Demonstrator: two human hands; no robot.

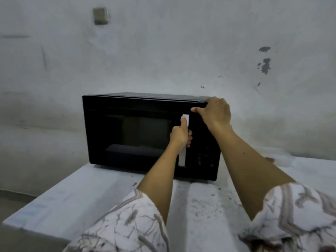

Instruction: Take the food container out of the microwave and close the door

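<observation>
A black microwave (pixel 145 131) sits on a pale, stained counter (pixel 87 193) close to a grey, patchy wall (pixel 163 51). Its long axis runs left to right across the view, and its front faces the person, turned slightly to the left. The door (pixel 131 131), with a dark glass window, covers the left and middle of the front and looks closed or nearly so; a thin gap along its top edge may mean it is just ajar, but that cannot be told for sure. The inside is too dark to show any food container.

At the door's right edge a white vertical handle (pixel 183 157) runs top to bottom. The left hand (pixel 181 135) is closed around its middle, thumb pointing up along the bar. Further right, the right hand (pixel 215 111) rests on the microwave's top right front corner, fingers curled over the edge and thumb pressed against the front, bracing the body. The control panel below it is dark and unreadable. Both patterned white sleeves (pixel 127 224) fill the lower edge of the view.
</observation>
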